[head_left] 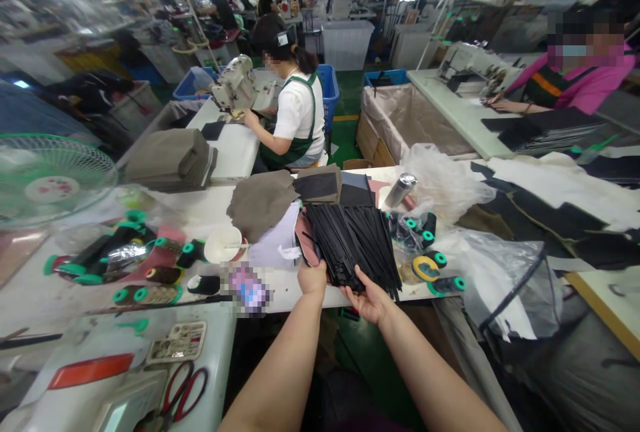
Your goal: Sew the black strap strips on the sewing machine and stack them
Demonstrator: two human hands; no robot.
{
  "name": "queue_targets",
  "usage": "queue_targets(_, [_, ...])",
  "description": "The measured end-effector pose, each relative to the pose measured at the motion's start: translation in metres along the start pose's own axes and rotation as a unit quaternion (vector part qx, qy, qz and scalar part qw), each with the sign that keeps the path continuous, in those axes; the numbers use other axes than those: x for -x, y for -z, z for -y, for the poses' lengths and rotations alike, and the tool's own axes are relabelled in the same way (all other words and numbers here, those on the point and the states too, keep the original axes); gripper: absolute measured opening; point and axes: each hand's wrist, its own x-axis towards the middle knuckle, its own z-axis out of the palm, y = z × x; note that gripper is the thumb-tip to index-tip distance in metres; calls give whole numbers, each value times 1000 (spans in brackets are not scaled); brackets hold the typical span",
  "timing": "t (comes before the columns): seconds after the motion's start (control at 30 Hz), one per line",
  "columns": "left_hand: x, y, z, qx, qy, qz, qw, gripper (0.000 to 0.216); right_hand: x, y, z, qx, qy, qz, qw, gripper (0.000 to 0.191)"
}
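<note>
A wide bundle of flat black strips (353,239) lies fanned out on the white table's near edge. At the bundle's near left corner, my left hand (313,280) is closed on the strips, most of its fingertips hidden. My right hand (369,299) grips the near ends from the right, thumb on top and fingers partly underneath. Left of the bundle are a pink fabric piece (304,237) and a lilac sheet (273,245) with a small white tag. Behind them sit an olive-brown fabric piece (263,200) and stacked dark pieces (317,185).
Thread spools (160,277), a white bowl (223,245) and a phone (249,287) stand left; a metal flask (401,190) and plastic bags (500,279) right. Red-handled scissors (185,392) lie by the sewing machine (65,385). Two co-workers sit sewing beyond, one (300,109) ahead, another (575,85) right.
</note>
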Motion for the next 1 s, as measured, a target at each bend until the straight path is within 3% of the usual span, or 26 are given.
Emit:
queue_targets(0.4, [17,27,-1,-85,-128,12,988,20,-12,21,-3,-51,-40,-16,998,36])
queue_targets(0.7, [34,37,-6,-186,-238,26,953,9,-22,33,-9,-78,-48,-31,995,33])
queue_targets(1.0, [50,41,24,-178,-230,-7,957,11,-16,46,-15,-98,-69,-32,992,28])
